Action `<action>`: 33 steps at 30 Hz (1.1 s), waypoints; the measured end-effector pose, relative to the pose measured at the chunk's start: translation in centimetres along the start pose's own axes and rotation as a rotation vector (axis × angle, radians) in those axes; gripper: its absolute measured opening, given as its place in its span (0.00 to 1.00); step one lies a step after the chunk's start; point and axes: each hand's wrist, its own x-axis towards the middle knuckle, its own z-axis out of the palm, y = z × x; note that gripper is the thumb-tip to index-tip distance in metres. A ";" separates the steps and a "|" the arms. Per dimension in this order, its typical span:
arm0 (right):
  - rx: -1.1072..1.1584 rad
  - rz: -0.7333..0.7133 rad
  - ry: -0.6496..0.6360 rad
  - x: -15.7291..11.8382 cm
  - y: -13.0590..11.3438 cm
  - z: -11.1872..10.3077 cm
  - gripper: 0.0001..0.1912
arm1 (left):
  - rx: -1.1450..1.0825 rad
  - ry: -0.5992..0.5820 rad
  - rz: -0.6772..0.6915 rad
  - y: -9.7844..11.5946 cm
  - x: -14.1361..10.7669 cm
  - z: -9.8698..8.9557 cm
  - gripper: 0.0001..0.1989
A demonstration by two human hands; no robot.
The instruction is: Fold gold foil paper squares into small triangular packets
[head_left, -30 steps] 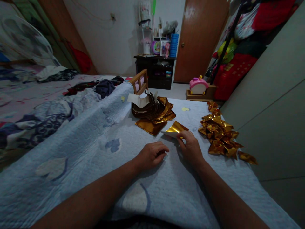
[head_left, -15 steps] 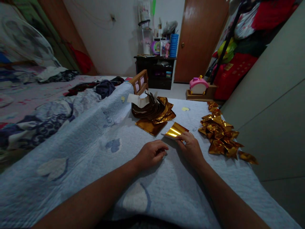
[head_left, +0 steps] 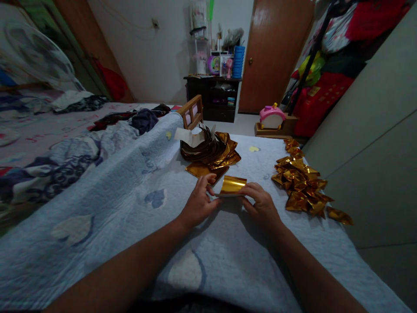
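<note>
A curved sheet of gold foil paper [head_left: 233,184] stands between my two hands, shiny side up, with its pale near edge curled. My right hand [head_left: 260,202] pinches its right corner between thumb and fingers. At the left corner, my left hand [head_left: 199,203] has its thumb and fingers closed round the paper's edge. Just beyond lies a fanned stack of gold foil paper [head_left: 211,150], with white sheets sticking up at its left. A flat gold sheet [head_left: 197,168] rests at the stack's front, partly hidden by my left hand.
Folded gold foil pieces [head_left: 301,184] are heaped along the right edge of the quilted blue bedcover [head_left: 130,234]. On the left, the cover rises in a ridge beside rumpled clothes [head_left: 87,143]. A pink toy [head_left: 272,117] stands past the far edge; a pale cabinet [head_left: 368,165] flanks the right.
My left hand has moved forward to the paper's left edge, its fingers now on it. The gold sheet has turned squarer to me and curves more, still in my right hand.
</note>
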 end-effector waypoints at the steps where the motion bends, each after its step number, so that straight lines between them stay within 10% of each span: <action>1: 0.025 -0.005 -0.016 0.0 -0.2 0.0 0.10 | 0.012 -0.007 0.016 0.0 0.1 -0.1 0.30; 7: 0.128 -0.020 -0.050 -0.1 -1.1 -0.4 0.07 | 0.064 -0.094 0.131 0.3 0.2 -0.7 0.06; 21: 0.073 0.404 0.102 -0.5 2.3 0.1 0.19 | -0.049 -0.142 0.192 1.0 0.0 -0.6 0.05; 33: 0.678 0.802 0.213 0.3 1.3 -0.6 0.38 | -0.109 -0.143 0.334 1.5 -0.7 -0.7 0.07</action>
